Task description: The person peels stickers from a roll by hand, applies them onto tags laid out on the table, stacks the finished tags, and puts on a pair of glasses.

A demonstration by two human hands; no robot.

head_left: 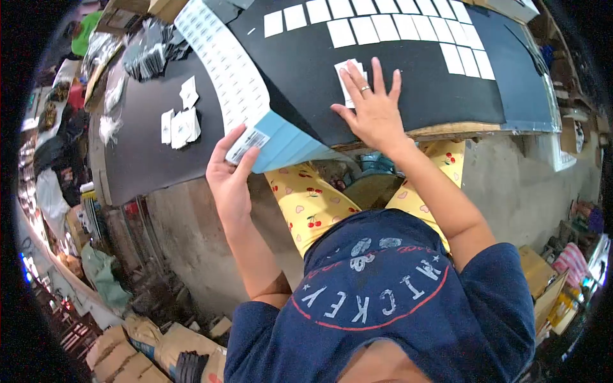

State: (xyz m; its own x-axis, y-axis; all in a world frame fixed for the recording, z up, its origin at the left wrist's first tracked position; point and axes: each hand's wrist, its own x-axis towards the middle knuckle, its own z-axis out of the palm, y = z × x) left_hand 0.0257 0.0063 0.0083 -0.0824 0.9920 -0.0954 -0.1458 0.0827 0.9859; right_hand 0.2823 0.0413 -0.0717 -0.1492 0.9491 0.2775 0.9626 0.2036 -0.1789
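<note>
My left hand pinches a barcode label at the near end of a long sticker sheet. The sheet runs back over the table, and its bare blue backing hangs past the front edge. My right hand lies with fingers spread on a small white card, touching its surface. Beyond it, rows of white cards lie on the black tabletop. Any label under my right fingers is hidden.
Loose white cards lie in a small heap on the table's left part. Behind them is a stack of dark packed items. A blue board covers the right end. Cardboard boxes stand on the floor at lower left.
</note>
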